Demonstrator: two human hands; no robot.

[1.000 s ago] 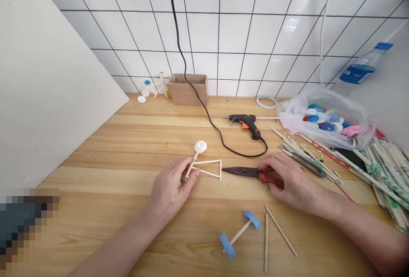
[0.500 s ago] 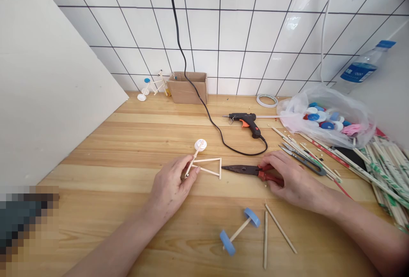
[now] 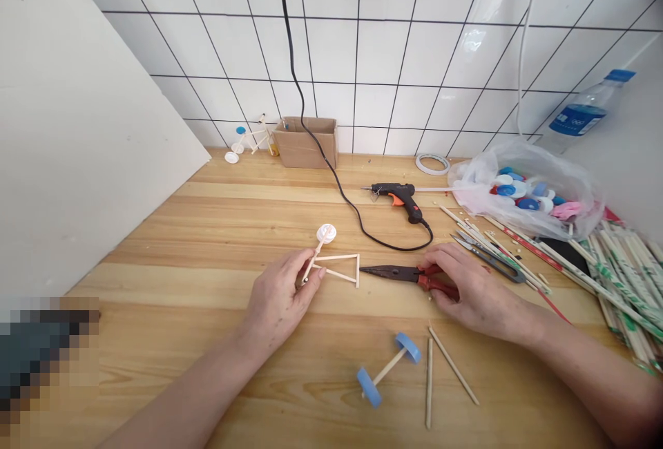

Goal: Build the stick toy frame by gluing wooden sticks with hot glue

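A small triangle frame of thin wooden sticks (image 3: 339,269) lies on the wooden table (image 3: 207,228), with a white bottle cap (image 3: 326,233) on one stick. My left hand (image 3: 278,297) pinches the frame's left corner, fingers closed on it. My right hand (image 3: 474,288) rests closed over the red handles of long-nose pliers (image 3: 398,273), whose dark jaws point left at the frame. Nearer to me lie an axle with two blue caps (image 3: 388,368) and two loose sticks (image 3: 440,373).
A black hot glue gun (image 3: 401,195) with its cord lies behind the pliers. A plastic bag of bottle caps (image 3: 528,193), scissors (image 3: 492,255) and many chopsticks (image 3: 616,276) fill the right side. A cardboard box (image 3: 305,141), tape roll (image 3: 432,164) and water bottle (image 3: 583,114) stand by the tiled wall.
Nothing has visibly changed apart from a slight shift of the camera; both hands stay where they were.
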